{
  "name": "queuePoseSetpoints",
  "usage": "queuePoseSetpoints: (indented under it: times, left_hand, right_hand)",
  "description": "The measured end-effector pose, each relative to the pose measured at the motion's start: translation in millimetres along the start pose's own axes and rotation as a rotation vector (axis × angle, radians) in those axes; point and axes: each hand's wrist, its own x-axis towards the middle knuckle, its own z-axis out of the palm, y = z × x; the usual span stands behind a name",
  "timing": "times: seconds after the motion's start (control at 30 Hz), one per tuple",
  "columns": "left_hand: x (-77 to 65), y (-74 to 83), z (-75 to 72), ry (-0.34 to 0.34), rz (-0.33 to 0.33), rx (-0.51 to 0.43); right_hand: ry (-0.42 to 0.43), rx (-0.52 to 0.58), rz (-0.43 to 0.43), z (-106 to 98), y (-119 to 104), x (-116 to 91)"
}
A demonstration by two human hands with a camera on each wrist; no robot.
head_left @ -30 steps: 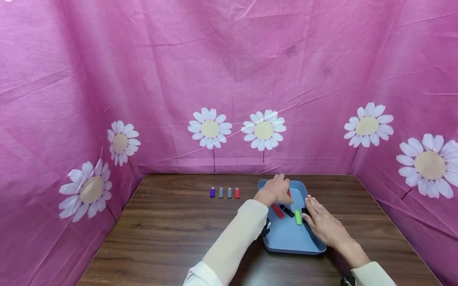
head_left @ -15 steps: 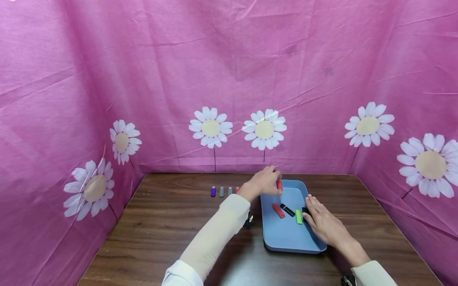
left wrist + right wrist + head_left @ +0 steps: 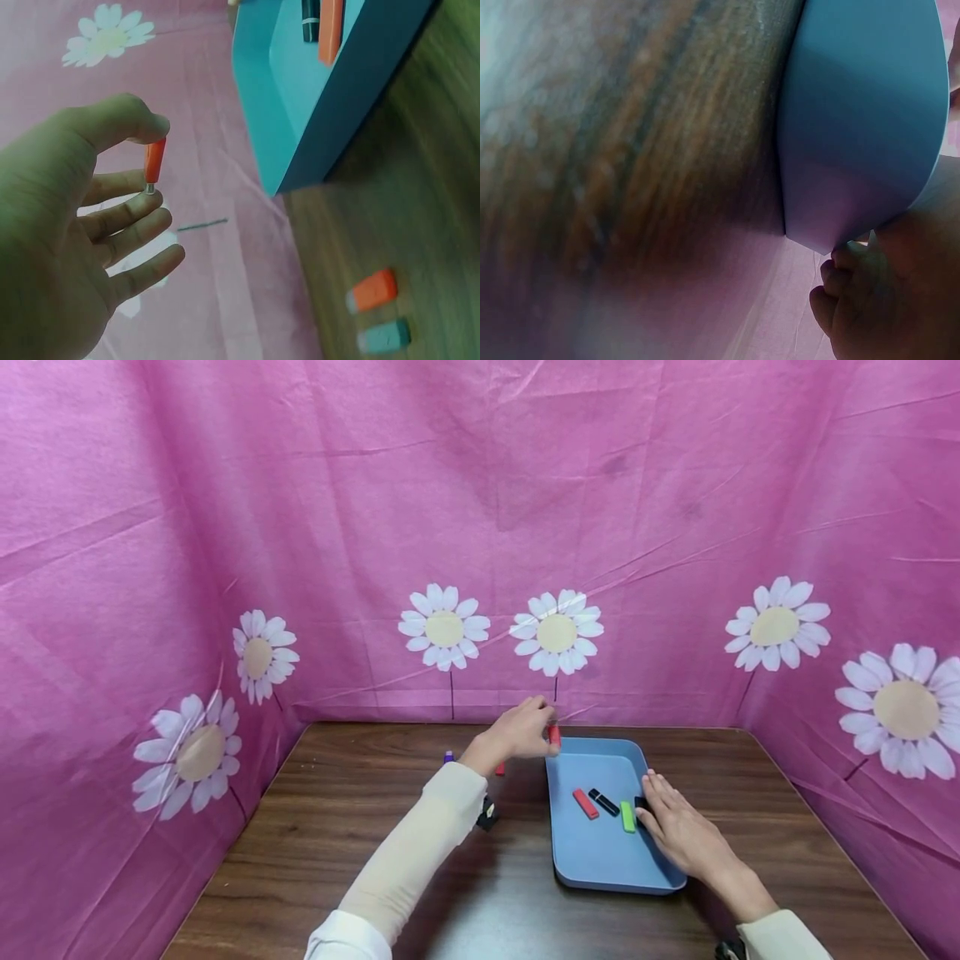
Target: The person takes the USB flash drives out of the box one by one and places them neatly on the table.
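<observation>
My left hand [image 3: 517, 731] pinches a red USB flash drive [image 3: 553, 735] between thumb and fingertip, in the air beside the tray's far left corner. The left wrist view shows that drive [image 3: 154, 161] with its metal plug pointing down; the other fingers are spread. My right hand [image 3: 682, 831] rests on the right rim of the blue tray [image 3: 600, 860], fingers straight. Inside the tray lie a red drive [image 3: 586, 804], a black drive [image 3: 604, 802] and a green drive [image 3: 627, 817]. A black item [image 3: 641, 807] is partly covered by the right hand.
Left of the tray, a purple drive [image 3: 448, 757] and a red drive [image 3: 500, 769] lie on the wooden table [image 3: 300, 827], partly behind the left arm. A grey drive [image 3: 385, 337] shows in the left wrist view. A pink flowered cloth [image 3: 480, 485] hangs around the table.
My left hand has lifted the red flash drive out of the tray and moved left past its rim, now covering part of the row of drives. The right hand stays on the tray's rim.
</observation>
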Motion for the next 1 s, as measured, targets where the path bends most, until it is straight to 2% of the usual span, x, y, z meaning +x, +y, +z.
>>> queuePoseSetpoints:
  times: [0.17,0.37,0.8,1.0]
  left_hand:
    - [-10.3,-14.0,-10.8,0.025,-0.005,0.017]
    - [-25.4,-30.7,-20.9,0.041,-0.036,-0.015]
    - [-50.7,-59.8,-26.3,0.051,-0.06,-0.031]
    - [-60.2,-76.5,-30.7,0.079,-0.06,-0.055]
  right_hand:
    - [0.002,0.0,0.003,1,0,0]
    - [-0.001,-0.002,0.004,1,0,0]
    - [-0.016,0.006,0.01,1,0,-1]
    - [-0.02,0.011,0.017,1,0,0]
